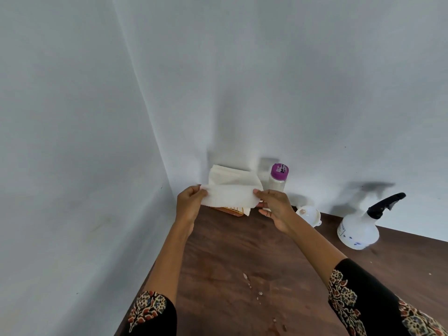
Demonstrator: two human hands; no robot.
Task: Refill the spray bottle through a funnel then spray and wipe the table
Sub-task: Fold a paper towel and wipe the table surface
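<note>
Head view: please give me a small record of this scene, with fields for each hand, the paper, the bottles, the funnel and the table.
left hand: pinches left end of paper towel
right hand: pinches right end of same towel
paper towel: white, held stretched above the table
towel stack: behind, in an orange holder
spray bottle: white, black trigger, standing at right
funnel: white, on table
purple-capped bottle: upright by wall
table: dark wood, small droplets near front

White paper towel [229,195] pinched between both hands [191,202] above brown table [242,251].
</note>
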